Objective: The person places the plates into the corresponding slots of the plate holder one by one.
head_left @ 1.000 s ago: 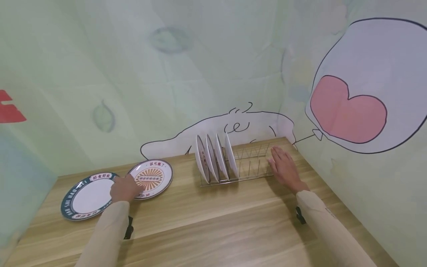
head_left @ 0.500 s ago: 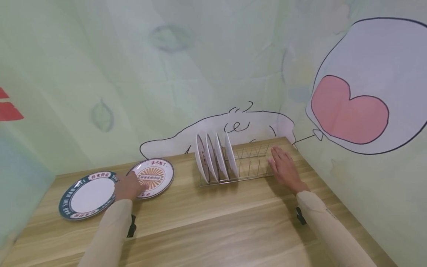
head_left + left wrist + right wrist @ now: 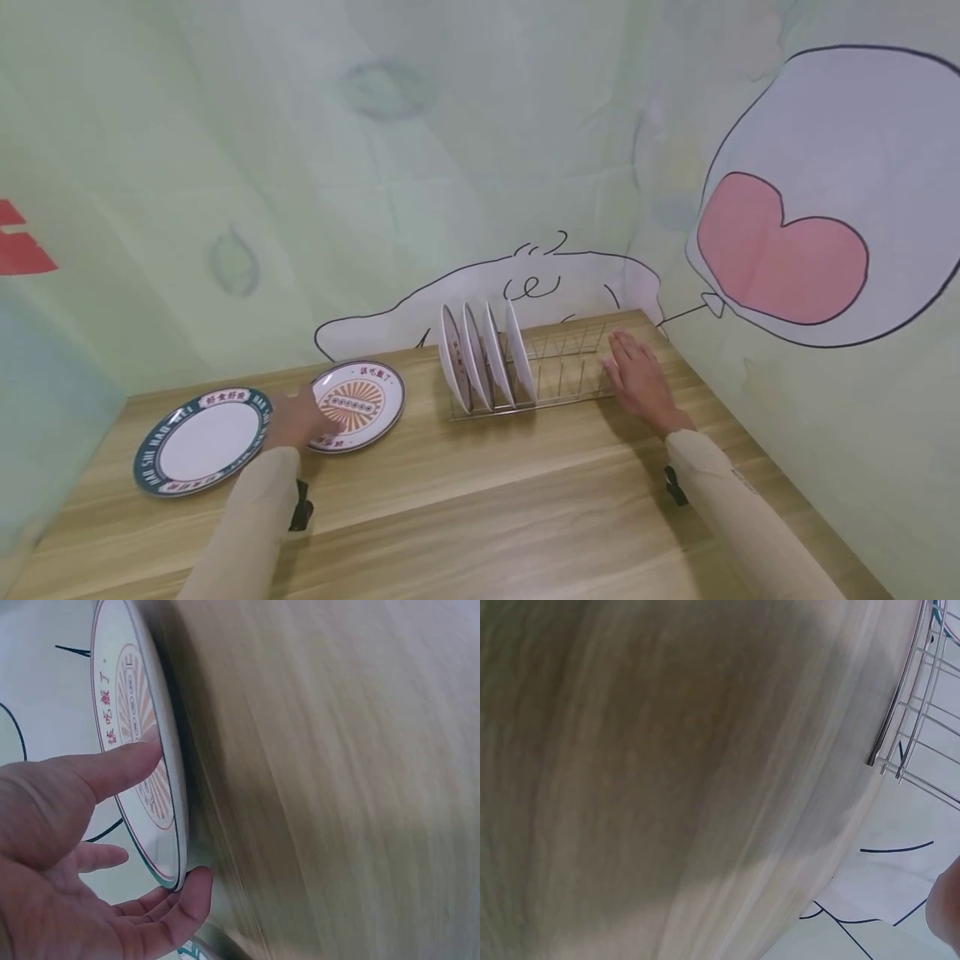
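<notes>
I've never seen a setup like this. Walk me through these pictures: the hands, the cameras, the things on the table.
There is no machine here, just a person's two bare hands. The widest view comes from a camera worn on the head, looking down; the other two come from cameras on the wrists. On the table lies a green-rimmed plate, and a wire rack holds four plates on edge. The left hand holds a plate with an orange sunburst, thumb on its face and fingers at its rim. The right hand is at the rack's right end, holding no plate.
</notes>
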`<state>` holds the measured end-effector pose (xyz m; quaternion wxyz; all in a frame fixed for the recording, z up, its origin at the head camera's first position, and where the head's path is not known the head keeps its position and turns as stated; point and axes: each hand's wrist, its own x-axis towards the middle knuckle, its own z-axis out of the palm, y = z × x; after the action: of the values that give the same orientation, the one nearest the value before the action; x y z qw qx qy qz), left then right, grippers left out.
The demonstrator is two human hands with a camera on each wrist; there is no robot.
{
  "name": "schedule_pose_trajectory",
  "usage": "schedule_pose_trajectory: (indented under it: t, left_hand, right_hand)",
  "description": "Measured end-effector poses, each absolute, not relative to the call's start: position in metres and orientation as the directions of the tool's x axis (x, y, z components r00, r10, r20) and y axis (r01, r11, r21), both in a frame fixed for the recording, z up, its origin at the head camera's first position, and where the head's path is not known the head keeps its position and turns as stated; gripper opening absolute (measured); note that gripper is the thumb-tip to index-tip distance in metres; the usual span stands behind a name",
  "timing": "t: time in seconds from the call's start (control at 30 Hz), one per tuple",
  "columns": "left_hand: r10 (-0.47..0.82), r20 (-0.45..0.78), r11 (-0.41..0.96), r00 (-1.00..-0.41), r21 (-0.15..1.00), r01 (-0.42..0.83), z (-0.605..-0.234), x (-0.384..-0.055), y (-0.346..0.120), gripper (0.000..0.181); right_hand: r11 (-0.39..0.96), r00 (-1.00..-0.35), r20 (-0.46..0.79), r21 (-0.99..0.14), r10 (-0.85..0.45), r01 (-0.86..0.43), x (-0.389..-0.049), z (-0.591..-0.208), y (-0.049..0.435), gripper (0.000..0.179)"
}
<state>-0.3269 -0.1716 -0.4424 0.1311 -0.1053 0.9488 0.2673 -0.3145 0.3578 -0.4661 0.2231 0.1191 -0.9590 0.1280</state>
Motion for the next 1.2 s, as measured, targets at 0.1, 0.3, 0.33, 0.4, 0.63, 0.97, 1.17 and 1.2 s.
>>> schedule_pose_trajectory:
  t: [0.1, 0.3, 0.33, 0.4, 0.63, 0.97, 1.17, 1.2]
  left_hand:
    - [-0.152, -0.342, 0.799, -0.927, 0.51, -0.319, -0.445, -0.331, -0.173, 0.107]
    - [-0.176, -0.375, 0.74, -0.91, 0.559, -0.374, -0.445, -0.335, -0.174, 0.114]
    - [-0.179, -0.382, 0.729, -0.907, 0.567, -0.382, -0.446, -0.335, -0.175, 0.115]
    - [-0.158, -0.398, 0.705, -0.904, 0.595, -0.386, -0.45, -0.337, -0.18, 0.119]
    - [-0.074, -0.388, 0.647, -0.919, 0.682, -0.34, -0.453, -0.336, -0.185, 0.113]
    - [-0.071, -0.205, 0.678, -0.976, 0.708, -0.198, -0.436, -0.329, -0.188, 0.09]
    - [-0.044, -0.098, 0.738, -0.994, 0.667, -0.098, -0.417, -0.315, -0.195, 0.072]
    - [-0.037, -0.064, 0.763, -0.997, 0.643, -0.069, -0.413, -0.313, -0.195, 0.07]
  right_hand:
    - [0.937, -0.872, 0.458, -0.196, -0.175, -0.291, -0.315, -0.467, 0.358, 0.051]
    - [0.936, -0.868, 0.466, -0.198, -0.17, -0.29, -0.314, -0.466, 0.357, 0.051]
    - [0.936, -0.869, 0.465, -0.2, -0.171, -0.291, -0.314, -0.465, 0.357, 0.051]
    - [0.935, -0.871, 0.459, -0.2, -0.173, -0.291, -0.314, -0.464, 0.356, 0.051]
    - [0.936, -0.87, 0.462, -0.197, -0.175, -0.293, -0.314, -0.467, 0.357, 0.051]
    - [0.935, -0.861, 0.474, -0.187, -0.183, -0.301, -0.315, -0.468, 0.356, 0.051]
    - [0.931, -0.86, 0.478, -0.203, -0.177, -0.304, -0.314, -0.468, 0.357, 0.051]
    - [0.93, -0.861, 0.478, -0.206, -0.176, -0.305, -0.314, -0.467, 0.357, 0.051]
